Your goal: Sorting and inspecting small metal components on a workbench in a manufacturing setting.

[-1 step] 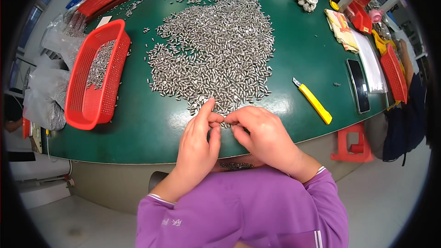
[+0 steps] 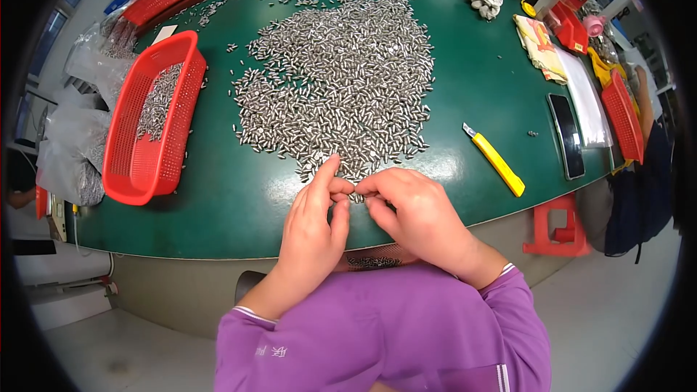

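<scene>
Small silver bullet-shaped metal pieces (image 2: 341,80) lie in a broad pile on the green table. My left hand (image 2: 312,218) is at the pile's near end, one finger stretched forward and the thumb held apart. Beside it, my right hand (image 2: 421,210) is curled, with thumb and forefinger drawn in toward each other. The fingertips of both hands meet or nearly meet over a few of the pieces, and the fingers partly hide what is between them. Below the table edge, close to my body, a mesh container (image 2: 399,252) with more dark pieces partly shows.
A red perforated basket (image 2: 190,94) holding metal pieces stands left, beside plastic bags (image 2: 72,138). On the right lie a yellow utility knife (image 2: 497,165), a phone (image 2: 565,134) and a folded cloth (image 2: 539,47). White gloves (image 2: 483,0) lie farther back. A red stool (image 2: 555,236) stands beyond the edge.
</scene>
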A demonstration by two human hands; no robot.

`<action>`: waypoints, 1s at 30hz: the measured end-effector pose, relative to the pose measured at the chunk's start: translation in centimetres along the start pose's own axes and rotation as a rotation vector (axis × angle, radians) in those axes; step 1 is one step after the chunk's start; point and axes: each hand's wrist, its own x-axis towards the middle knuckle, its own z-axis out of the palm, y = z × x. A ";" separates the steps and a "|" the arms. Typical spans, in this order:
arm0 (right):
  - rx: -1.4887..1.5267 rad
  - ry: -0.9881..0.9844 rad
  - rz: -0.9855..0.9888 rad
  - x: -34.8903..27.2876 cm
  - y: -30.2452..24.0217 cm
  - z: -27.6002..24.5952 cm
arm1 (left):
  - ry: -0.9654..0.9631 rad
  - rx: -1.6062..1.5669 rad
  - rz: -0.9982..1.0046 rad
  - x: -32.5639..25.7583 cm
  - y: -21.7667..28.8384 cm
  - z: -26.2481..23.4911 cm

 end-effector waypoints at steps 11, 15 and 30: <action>-0.069 0.042 0.035 0.2 0.2 0.7 | -0.005 0.048 -0.009 0.3 0.0 0.1; -0.045 0.044 0.025 -0.2 0.1 0.7 | 0.002 0.036 0.006 -0.2 -0.5 0.3; -0.022 0.011 0.019 -0.6 0.2 0.5 | -0.045 -0.130 -0.037 -0.3 -0.3 0.0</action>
